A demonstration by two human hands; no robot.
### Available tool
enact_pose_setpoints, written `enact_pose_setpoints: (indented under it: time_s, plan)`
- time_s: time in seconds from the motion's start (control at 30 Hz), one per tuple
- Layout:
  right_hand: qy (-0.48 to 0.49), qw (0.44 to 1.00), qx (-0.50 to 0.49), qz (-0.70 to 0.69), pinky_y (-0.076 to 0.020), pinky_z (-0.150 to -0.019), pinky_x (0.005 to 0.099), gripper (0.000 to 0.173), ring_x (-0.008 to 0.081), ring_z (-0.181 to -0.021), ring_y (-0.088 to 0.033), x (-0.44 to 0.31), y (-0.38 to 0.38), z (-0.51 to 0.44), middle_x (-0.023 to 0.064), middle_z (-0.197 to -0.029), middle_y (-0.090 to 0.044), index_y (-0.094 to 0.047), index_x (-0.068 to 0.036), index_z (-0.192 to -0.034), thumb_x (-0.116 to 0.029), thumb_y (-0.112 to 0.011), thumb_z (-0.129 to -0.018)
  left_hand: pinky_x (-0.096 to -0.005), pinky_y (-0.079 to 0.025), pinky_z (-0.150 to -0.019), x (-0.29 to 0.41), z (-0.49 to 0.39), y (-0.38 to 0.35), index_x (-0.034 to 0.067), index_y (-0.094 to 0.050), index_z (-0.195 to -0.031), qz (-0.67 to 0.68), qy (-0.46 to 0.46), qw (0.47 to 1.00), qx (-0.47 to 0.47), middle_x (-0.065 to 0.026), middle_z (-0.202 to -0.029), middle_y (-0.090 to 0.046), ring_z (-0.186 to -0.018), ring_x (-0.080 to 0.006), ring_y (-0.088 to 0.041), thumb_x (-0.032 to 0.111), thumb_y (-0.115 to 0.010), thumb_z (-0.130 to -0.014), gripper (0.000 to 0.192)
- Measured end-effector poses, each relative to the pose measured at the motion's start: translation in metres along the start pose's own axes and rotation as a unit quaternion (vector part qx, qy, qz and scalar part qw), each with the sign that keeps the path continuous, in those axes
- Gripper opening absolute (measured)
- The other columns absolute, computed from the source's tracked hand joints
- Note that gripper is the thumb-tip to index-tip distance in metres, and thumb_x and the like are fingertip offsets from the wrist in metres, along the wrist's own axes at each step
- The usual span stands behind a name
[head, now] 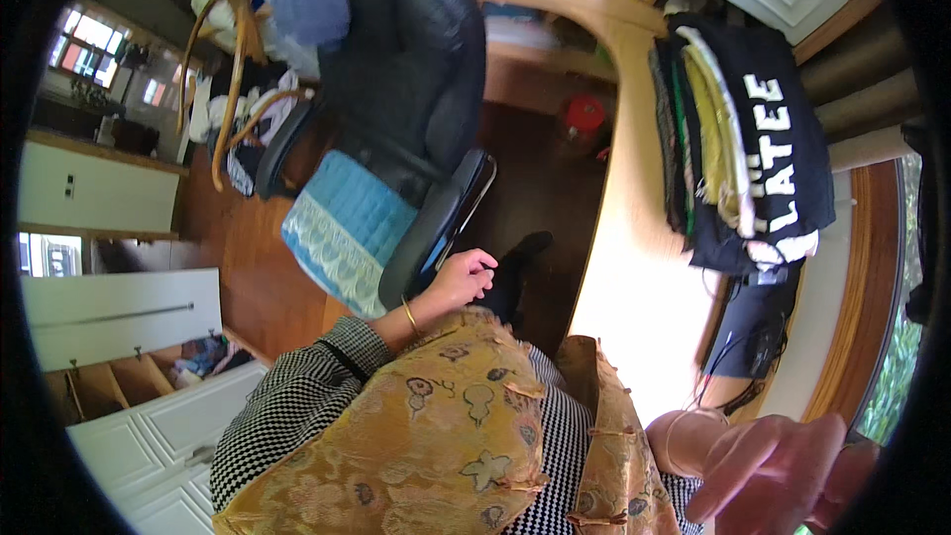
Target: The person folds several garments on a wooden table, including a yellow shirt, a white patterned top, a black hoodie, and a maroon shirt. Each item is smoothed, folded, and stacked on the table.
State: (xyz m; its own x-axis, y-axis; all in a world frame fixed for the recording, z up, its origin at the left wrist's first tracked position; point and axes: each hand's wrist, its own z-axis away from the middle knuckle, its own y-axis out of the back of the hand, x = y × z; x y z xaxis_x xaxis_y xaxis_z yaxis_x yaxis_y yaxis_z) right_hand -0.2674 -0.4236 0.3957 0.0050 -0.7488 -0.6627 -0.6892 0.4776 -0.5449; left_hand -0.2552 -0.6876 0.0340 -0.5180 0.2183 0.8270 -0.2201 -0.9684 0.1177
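Note:
My left hand (464, 279), with a gold bangle at the wrist, hangs loosely curled in front of my body. It is close to the black armrest (438, 227) of an office chair, and nothing shows in its fingers. On the lower right, my right hand (773, 468) is raised near the camera, its fingers apart and nothing visible in them. I wear a yellow patterned brocade vest (446, 416), hanging unfastened over a black-and-white checked garment (297, 401). A stack of folded clothes (713, 134), topped by a black garment with white lettering, lies on the wooden desk (631, 260).
The black office chair (405, 52) carries a blue lace-edged seat pad (349, 223). Behind it stands a bentwood chair (238, 67) heaped with clothes. Beneath the desk sits a red container (583, 115). Cables (743, 364) lie near the window. An open cabinet (148, 375) is at left.

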Motion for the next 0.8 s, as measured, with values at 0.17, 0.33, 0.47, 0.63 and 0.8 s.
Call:
enact_pose_setpoints:
  time_s: [0.17,0.33,0.47,0.63,0.8]
  plan:
    - [-0.072,0.997,-0.035,-0.007,-0.0431,-0.099,0.0425,0.038,0.0281,-0.113,-0.052,0.042,-0.050,-0.004,-0.0001,-0.116,-0.056,-0.065,-0.028,-0.110,-0.012,-0.074,-0.077,-0.0238,-0.046,-0.049,-0.070,0.068,0.039,0.004,-0.059,-0.108,0.034,0.029,0.998,0.048,-0.0038,-0.079,-0.065,-0.059,-0.0090,-0.058,0.010,-0.056,-0.093,0.017]
    - [-0.197,0.967,-0.157,-0.020,-0.0456,-0.096,0.0465,0.029,0.0290,-0.111,-0.053,0.083,-0.059,-0.028,-0.0002,-0.116,-0.054,-0.064,-0.027,-0.108,-0.017,-0.072,-0.082,-0.0234,-0.046,-0.046,-0.134,0.100,0.089,0.003,-0.062,-0.102,0.149,0.039,0.972,0.177,-0.0053,-0.076,-0.065,-0.056,-0.0101,-0.060,0.008,-0.055,-0.092,0.013]
    - [-0.252,0.954,-0.151,-0.055,-0.0458,-0.098,0.0518,0.038,0.0308,-0.112,-0.053,0.124,-0.073,-0.045,0.0016,-0.117,-0.053,-0.063,-0.028,-0.114,-0.015,-0.073,-0.080,-0.0243,-0.046,-0.047,-0.208,0.125,0.144,0.004,-0.062,-0.103,0.244,0.092,0.930,0.259,-0.0053,-0.076,-0.064,-0.058,-0.0113,-0.059,0.008,-0.055,-0.093,0.012]
    - [-0.181,0.954,-0.238,0.029,-0.0401,-0.095,0.0567,0.041,0.0314,-0.115,-0.052,0.242,-0.063,-0.073,0.0095,-0.121,-0.054,-0.059,-0.025,-0.117,-0.024,-0.074,-0.079,-0.0257,-0.040,-0.040,-0.312,0.130,0.214,0.002,-0.064,-0.096,0.304,0.173,0.859,0.375,-0.0074,-0.072,-0.063,-0.049,-0.0129,-0.054,0.009,-0.064,-0.085,0.014]
    - [-0.318,0.903,0.140,0.251,-0.0528,-0.066,0.0267,0.015,0.0146,-0.079,-0.065,0.449,-0.021,-0.054,0.0089,-0.093,-0.068,-0.062,-0.001,-0.102,-0.005,-0.062,-0.088,-0.0314,-0.048,-0.050,-0.441,0.111,0.289,0.000,-0.064,-0.104,0.253,0.311,0.820,0.409,-0.0082,-0.082,-0.065,-0.066,-0.0162,-0.061,0.024,-0.076,-0.079,0.037]
